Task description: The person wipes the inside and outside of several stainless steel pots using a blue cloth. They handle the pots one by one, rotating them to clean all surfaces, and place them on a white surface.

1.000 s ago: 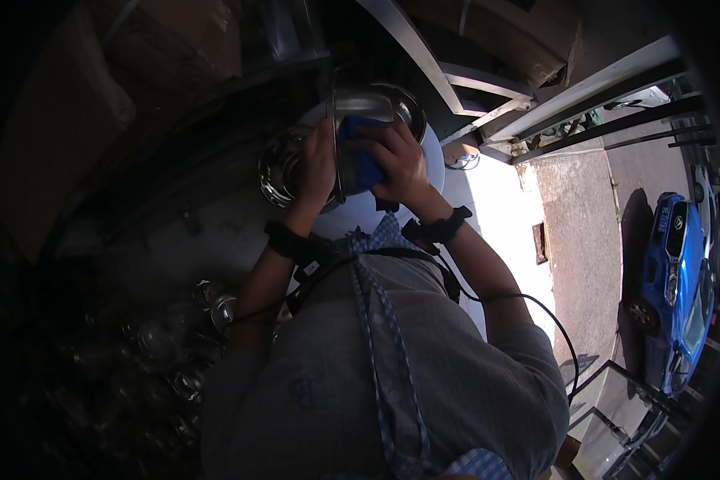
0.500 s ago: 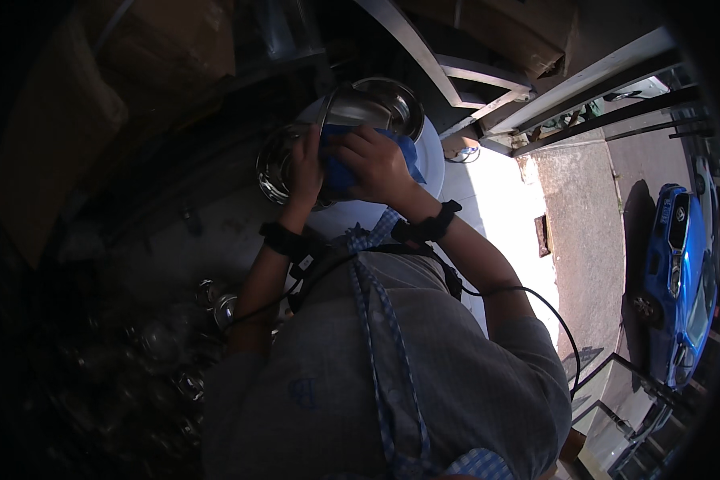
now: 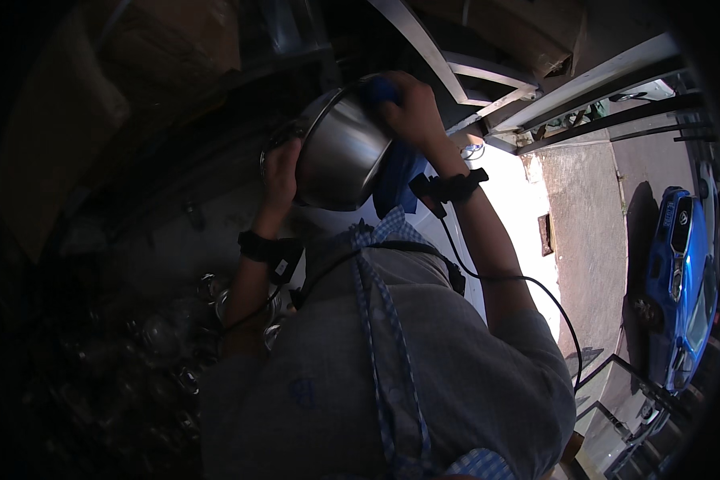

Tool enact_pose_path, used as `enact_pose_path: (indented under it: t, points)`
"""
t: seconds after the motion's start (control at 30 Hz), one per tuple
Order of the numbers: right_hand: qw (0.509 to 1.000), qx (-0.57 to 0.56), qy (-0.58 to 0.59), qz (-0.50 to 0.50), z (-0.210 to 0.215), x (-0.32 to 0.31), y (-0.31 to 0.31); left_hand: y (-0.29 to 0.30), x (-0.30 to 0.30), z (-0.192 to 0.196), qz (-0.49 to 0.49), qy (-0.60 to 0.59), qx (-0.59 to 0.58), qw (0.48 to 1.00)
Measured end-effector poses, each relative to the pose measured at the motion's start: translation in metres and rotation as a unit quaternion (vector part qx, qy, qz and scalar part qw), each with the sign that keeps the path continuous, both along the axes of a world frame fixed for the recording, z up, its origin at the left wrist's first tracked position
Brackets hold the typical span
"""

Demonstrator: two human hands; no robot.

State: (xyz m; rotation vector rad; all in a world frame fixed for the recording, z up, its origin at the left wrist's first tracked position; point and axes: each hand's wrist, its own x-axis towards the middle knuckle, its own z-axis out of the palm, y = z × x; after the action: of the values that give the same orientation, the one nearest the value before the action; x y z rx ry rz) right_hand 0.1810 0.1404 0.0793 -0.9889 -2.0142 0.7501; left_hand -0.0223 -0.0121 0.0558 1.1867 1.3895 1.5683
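Round shiny steel pot point(image 3: 340, 152) held up at centre frame, tilted, outer wall twd camera. Left hand point(image 3: 280, 172) clamped on its left rim, fingers curled. Right hand point(image 3: 412, 108) gripping blue cloth point(image 3: 396, 172) against pot's upper right edge. Dim pile of metal vessels point(image 3: 168, 344) lower left; blue car point(image 3: 684, 280) far right.

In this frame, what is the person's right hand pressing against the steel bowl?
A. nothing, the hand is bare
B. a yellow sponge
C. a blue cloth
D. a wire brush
C: the right hand grips a blue cloth at the rim of the steel bowl, which the left hand steadies.
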Motion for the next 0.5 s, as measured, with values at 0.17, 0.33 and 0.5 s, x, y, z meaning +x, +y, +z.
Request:
enact_pose_path:
  t: [0.17, 0.33, 0.5]
  points:
    - [0.999, -0.014, -0.035, -0.032, -0.001, 0.007, 0.003, 0.001, -0.01, 0.005, -0.001, -0.001, -0.009, 1.0]
    - [0.983, 0.178, -0.02, 0.043, 0.028, -0.017, -0.046, 0.008, -0.011, -0.002, -0.051, 0.067, -0.025, 0.996]
    - [0.992, 0.116, 0.011, 0.046, 0.015, -0.011, -0.013, 0.006, -0.011, -0.005, -0.045, -0.022, -0.043, 0.998]
